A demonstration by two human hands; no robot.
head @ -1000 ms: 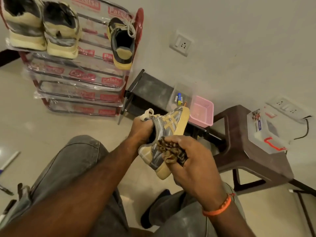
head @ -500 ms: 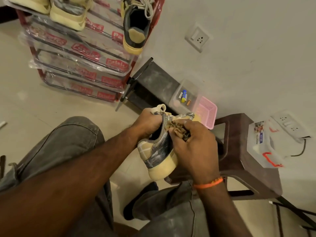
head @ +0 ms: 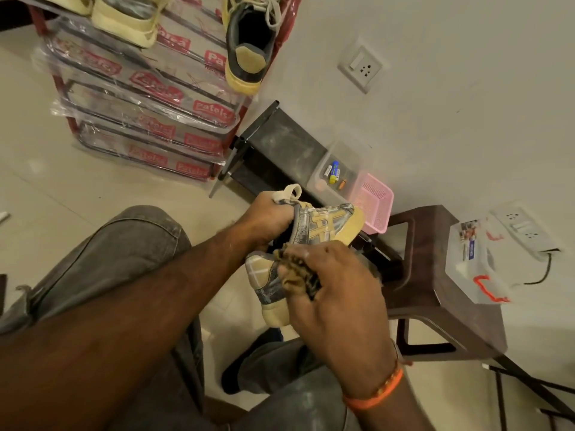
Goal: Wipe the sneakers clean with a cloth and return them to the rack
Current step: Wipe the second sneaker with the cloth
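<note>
Midway through, the left hand grips a sneaker above the lap while the right hand presses a bunched cloth to its side, other sneakers already shelved on the far-left rack, this one unreturned.

The right hand covers most of the cloth and the sneaker's middle, while the rack's top shoes (two at least) are cut off by the edge.

Warm, dim indoor light; soft shadows, glare on the rack's plastic wrap (edges bend, hands slightly blurred).
</note>
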